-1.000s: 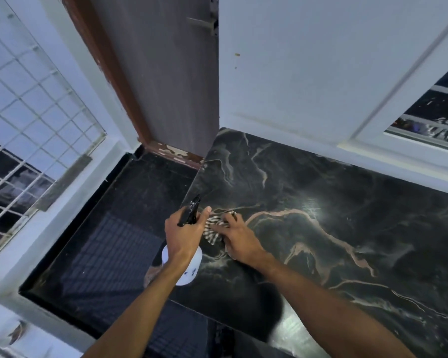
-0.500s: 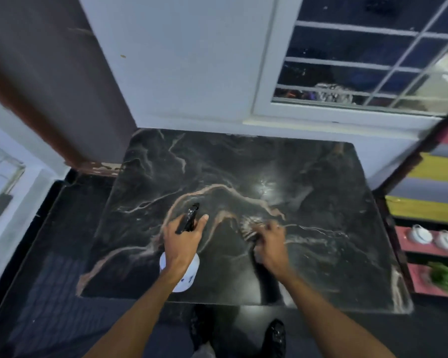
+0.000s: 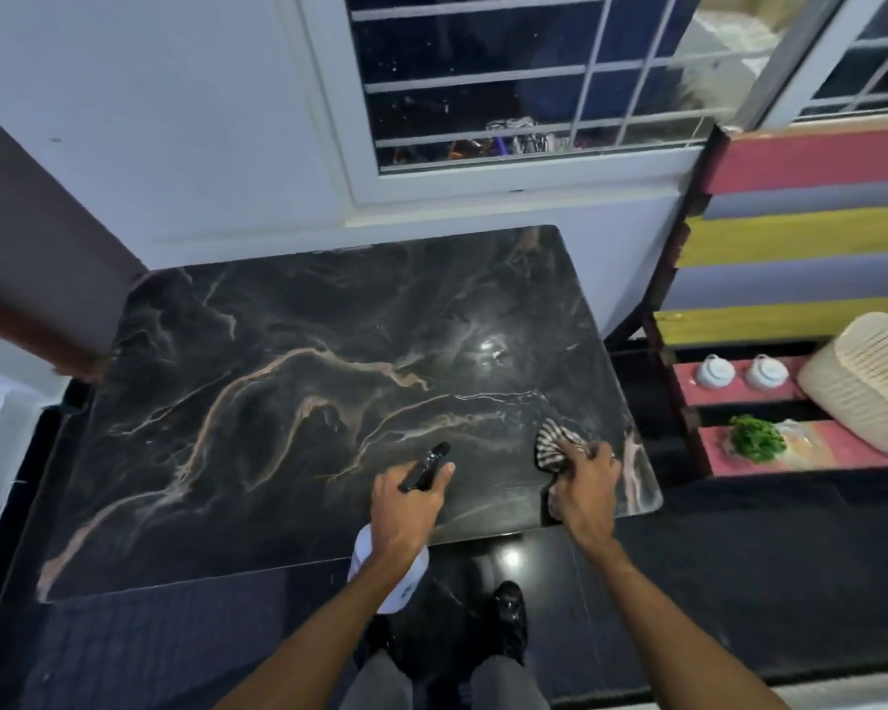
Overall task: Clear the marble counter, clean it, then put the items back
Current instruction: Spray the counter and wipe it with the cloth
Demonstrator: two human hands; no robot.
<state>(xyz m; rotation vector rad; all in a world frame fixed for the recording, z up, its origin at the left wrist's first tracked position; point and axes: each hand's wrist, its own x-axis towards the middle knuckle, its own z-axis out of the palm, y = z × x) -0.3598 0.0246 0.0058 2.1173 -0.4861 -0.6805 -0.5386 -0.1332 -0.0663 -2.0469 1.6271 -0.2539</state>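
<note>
The black marble counter [image 3: 288,381] with tan veins fills the middle of the view, bare except for my hands. My left hand [image 3: 406,499] grips a white spray bottle [image 3: 396,576] with a black nozzle, held over the counter's front edge. My right hand [image 3: 585,484] presses a striped cloth [image 3: 552,445] onto the marble near the front right corner.
To the right stands a striped coloured shelf [image 3: 800,233] with two white cups [image 3: 716,372], a green bunch [image 3: 757,437] and a cream woven basket [image 3: 867,381]. A barred window [image 3: 508,79] is behind the counter. My shoes [image 3: 508,612] stand on the dark glossy floor.
My right hand has swept the cloth from the counter's left side across to the front right corner. The left hand with the bottle followed rightward, and my view turned right.
</note>
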